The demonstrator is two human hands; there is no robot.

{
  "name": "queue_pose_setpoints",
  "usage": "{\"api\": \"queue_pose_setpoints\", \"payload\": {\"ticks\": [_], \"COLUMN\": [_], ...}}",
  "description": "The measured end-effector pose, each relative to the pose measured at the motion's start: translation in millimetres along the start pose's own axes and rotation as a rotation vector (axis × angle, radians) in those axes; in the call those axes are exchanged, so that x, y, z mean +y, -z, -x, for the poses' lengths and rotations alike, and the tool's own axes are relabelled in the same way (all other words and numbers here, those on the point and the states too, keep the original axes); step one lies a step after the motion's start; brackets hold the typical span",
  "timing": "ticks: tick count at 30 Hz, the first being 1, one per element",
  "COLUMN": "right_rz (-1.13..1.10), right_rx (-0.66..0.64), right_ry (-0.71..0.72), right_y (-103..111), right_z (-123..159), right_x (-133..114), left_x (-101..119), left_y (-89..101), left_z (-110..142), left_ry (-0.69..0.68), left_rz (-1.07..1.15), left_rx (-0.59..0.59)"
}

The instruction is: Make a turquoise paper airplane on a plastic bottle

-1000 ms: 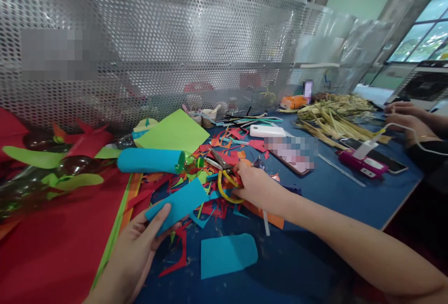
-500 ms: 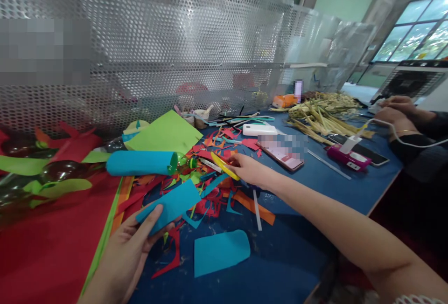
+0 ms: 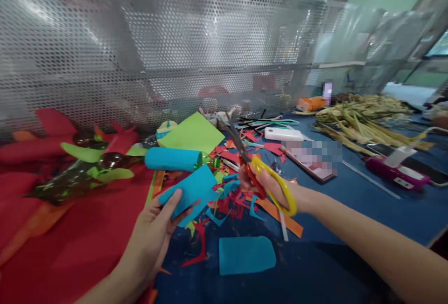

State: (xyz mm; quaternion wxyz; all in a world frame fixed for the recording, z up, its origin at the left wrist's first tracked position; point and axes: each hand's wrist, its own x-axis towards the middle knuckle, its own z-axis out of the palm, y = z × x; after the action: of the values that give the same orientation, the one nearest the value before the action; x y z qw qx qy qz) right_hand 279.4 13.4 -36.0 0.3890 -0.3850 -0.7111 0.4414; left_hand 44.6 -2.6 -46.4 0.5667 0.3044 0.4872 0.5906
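One thumb [image 3: 171, 204] atop paper [image 3: 199, 186] (left hand [image 3: 158, 227])

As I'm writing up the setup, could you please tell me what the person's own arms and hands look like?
The left grip and right grip are plain human hands, with no gloves. The left forearm and right forearm show no sleeve, watch, bracelet or cable. Some fingers are partly hidden.

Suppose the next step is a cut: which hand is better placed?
Probably the right hand: it holds the scissors by the handles. The left hand grips the blue paper, so it seems better placed for steadying.
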Motion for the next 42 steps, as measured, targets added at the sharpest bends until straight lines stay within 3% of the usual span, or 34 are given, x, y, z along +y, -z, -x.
{"api": "queue_pose_setpoints", "payload": {"ticks": [3,9,15,19,25,32,42], "right_rz": [0.143,0.404,0.519,0.539,0.535,0.556,0.545], "right_rx": [-0.221,-0.360,-0.327,-0.271,-0.312,-0.309,-0.266], "right_ry": [0.051,-0.018,-0.004,0.000,-0.042,-0.086,-0.007], "right_y": [-6.7,-17.7,-27.6,-31.1,-33.4,-35.7,-37.2], "right_z": [13.6,30.6,32.3,33.9,34.9,33.0,30.7], "right_x": [-11.1,-30.9,-39.8,-40.8,-40.0,-43.2,-26.7], "left_x": [13.5,25.7,17.9,13.8,12.2,11.2,7.7], "left_y": [0.0,0.9,1.4,1.9,-0.1,-4.0,-1.6], "left_z": [0.3,7.4,13.9,16.4,22.2,26.8,25.9], "left_ry": [-0.116,-0.236,-0.206,-0.192,-0.188,-0.162,-0.164], "left_rz": [0.038,0.047,0.017,-0.004,-0.023,-0.001,0.020], "left_rx": [0.046,0.051,0.059,-0.012,0.015,-0.035,-0.035]}}
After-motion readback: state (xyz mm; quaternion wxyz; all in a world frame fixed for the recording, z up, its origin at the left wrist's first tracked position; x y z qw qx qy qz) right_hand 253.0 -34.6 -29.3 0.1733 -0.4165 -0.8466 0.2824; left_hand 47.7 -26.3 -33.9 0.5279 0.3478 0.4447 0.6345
